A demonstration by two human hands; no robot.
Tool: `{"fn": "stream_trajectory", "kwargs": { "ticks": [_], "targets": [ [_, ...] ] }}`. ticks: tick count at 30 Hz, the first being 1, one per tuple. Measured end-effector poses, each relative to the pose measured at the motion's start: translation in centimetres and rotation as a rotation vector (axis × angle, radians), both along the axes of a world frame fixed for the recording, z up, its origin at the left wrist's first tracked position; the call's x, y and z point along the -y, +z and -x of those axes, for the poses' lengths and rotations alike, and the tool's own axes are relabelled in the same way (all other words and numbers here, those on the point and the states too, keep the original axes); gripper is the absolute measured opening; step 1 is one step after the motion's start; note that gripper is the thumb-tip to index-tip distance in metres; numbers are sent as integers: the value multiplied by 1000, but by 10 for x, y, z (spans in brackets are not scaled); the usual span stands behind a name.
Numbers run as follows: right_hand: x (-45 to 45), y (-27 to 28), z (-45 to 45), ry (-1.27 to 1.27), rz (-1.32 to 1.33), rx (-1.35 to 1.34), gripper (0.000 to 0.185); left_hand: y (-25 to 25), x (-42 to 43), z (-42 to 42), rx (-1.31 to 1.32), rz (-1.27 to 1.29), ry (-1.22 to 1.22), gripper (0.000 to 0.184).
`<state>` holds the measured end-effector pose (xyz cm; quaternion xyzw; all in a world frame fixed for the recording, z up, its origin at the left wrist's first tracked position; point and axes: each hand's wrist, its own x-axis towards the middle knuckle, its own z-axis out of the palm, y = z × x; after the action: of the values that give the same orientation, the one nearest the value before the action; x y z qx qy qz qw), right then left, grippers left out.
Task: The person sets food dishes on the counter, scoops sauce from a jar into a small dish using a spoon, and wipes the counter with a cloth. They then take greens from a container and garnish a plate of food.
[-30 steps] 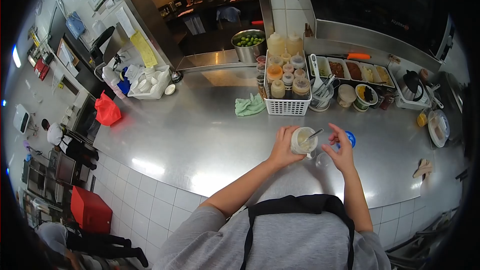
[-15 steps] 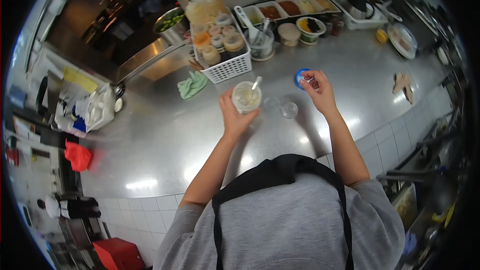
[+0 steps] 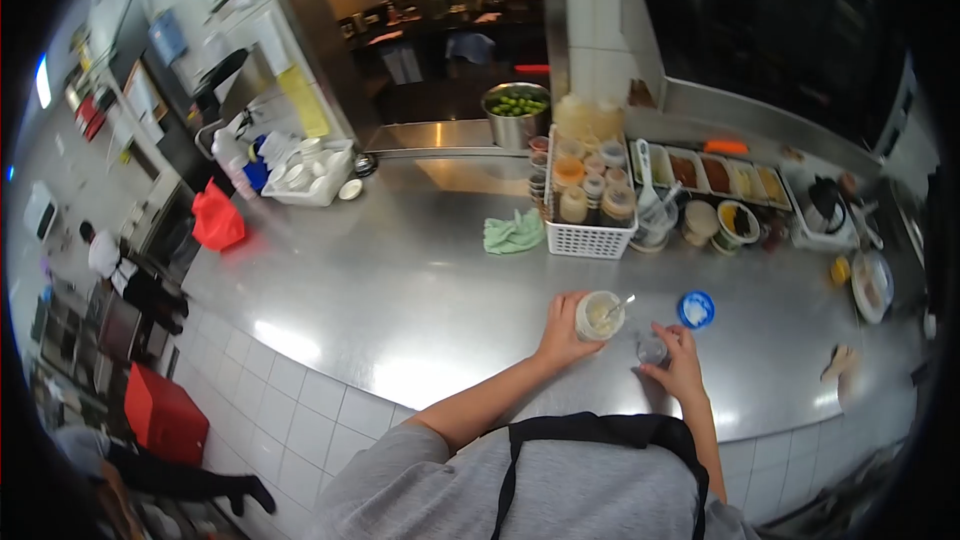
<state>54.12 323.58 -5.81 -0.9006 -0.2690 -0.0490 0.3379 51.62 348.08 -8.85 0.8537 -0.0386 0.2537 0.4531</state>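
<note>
My left hand [image 3: 566, 334] is wrapped round an open clear tub [image 3: 598, 314] with pale contents, and a spoon [image 3: 622, 306] leans out over its rim. To the right, my right hand [image 3: 682, 368] has its thumb and fingers round a small clear plastic cup [image 3: 651, 349] low over the steel counter. Whether the cup still touches the counter I cannot tell. Just beyond that hand lies a blue lid [image 3: 696, 309] with white stuff on its inside.
A white basket [image 3: 588, 240] of bottles stands behind a green cloth [image 3: 514, 232]. Sauce trays [image 3: 715, 175] line the back right, near a pot of limes [image 3: 517, 112]. A glove [image 3: 840, 362] lies right. Two people are at the left, one by a red bin [image 3: 163, 415].
My right hand has left the blue lid and come back towards me to the small clear cup. The tub stays in my left hand. The camera view has swung left and up.
</note>
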Motion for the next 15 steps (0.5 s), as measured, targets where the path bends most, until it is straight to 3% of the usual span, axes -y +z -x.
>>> {"fn": "stream_trajectory", "kwargs": {
  "ticks": [4, 5, 6, 8, 13, 15],
  "targets": [
    [-5, -15, -13, 87, 107, -49, 62, 1, -9, 9, -69, 7, 11, 83],
    [-4, -17, -16, 64, -8, -75, 48, 1, -12, 10, -61, 2, 15, 84],
    [-5, -19, -20, 69, -5, -73, 48, 2, -13, 12, -56, -2, 16, 84],
    [-2, -28, -31, -208, -587, -706, 33, 3, -17, 14, -68, 1, 24, 84],
    [7, -41, -52, -244, -583, -862, 31, 0, -20, 18, -101, 4, 25, 85],
    [7, -50, -57, -382, -723, -905, 33, -2, -21, 20, -112, -3, 23, 85]
  ]
}}
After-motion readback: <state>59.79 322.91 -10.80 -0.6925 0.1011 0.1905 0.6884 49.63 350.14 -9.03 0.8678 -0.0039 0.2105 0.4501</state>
